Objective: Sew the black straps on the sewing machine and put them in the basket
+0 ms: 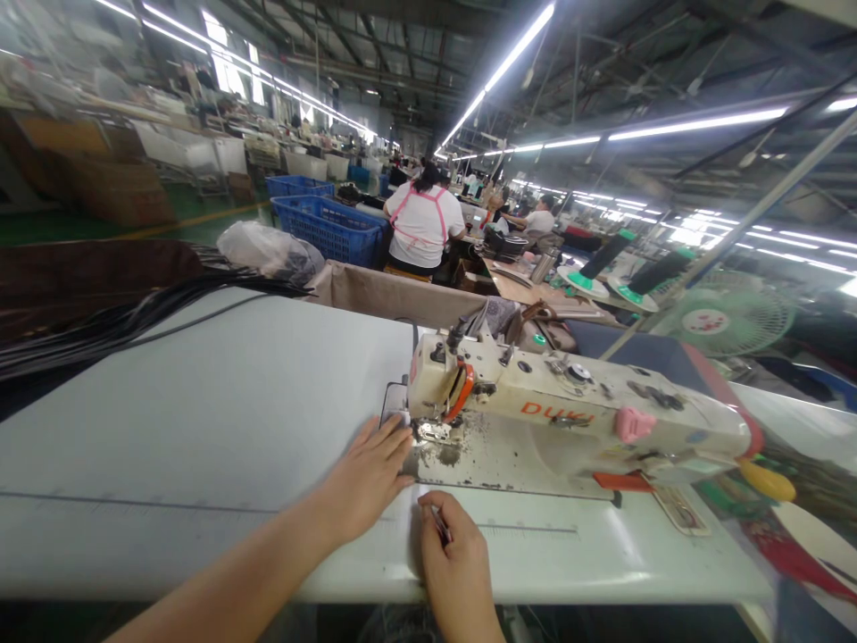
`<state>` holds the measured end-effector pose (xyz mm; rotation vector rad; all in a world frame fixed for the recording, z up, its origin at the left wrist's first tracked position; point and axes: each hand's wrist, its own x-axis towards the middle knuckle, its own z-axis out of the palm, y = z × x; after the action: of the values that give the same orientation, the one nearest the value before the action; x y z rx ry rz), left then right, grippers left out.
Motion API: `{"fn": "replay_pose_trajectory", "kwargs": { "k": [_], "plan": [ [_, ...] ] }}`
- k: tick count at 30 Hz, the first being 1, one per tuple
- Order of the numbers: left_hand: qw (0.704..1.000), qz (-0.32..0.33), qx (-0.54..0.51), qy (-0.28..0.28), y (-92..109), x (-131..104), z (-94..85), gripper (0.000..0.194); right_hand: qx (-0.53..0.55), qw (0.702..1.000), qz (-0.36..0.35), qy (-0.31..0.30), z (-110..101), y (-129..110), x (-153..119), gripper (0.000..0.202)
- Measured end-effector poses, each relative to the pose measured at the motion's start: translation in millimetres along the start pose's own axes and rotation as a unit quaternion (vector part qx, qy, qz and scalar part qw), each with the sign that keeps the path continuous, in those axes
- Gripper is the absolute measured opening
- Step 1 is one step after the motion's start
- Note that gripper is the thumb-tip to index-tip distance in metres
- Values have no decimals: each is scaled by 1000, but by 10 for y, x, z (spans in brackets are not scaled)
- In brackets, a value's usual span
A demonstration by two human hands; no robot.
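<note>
A white sewing machine (509, 393) with orange lettering stands on the pale table. My left hand (375, 473) lies flat, its fingers stretched out and the tips beside the presser foot (435, 433). Something small and whitish shows at those fingertips; what it is, I cannot tell. Closer to the table's front edge, my right hand (455, 554) is closed around a small, thin metal tool (440, 525). Most of that tool is hidden in the palm, so its kind is unclear. The two hands are apart.
Long black strips (134, 313) lie across the table's left end. A printed ruler line (201, 505) runs along the tabletop (234, 402). Behind are blue crates (328, 228) and a seated person (425, 223). Thread cones (603, 259) and a green fan (727, 317) stand at right.
</note>
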<state>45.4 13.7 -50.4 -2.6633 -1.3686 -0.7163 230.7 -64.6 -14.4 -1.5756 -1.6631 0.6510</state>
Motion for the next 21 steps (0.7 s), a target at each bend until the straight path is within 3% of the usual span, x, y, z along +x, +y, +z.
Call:
{"fn": "replay_pose_trajectory", "kwargs": {
  "k": [13, 17, 21],
  "plan": [
    [998, -52, -40, -15, -15, 79, -95, 42, 4, 1000, -14, 1, 46, 80, -12, 24],
    [992, -66, -105, -4, -193, 201, -72, 33, -2, 1000, -26, 10, 66, 132, -16, 23],
    [987, -59, -152, -8, -457, 490, -10, 36, -14, 999, -33, 13, 88, 182, -42, 20]
  ]
}}
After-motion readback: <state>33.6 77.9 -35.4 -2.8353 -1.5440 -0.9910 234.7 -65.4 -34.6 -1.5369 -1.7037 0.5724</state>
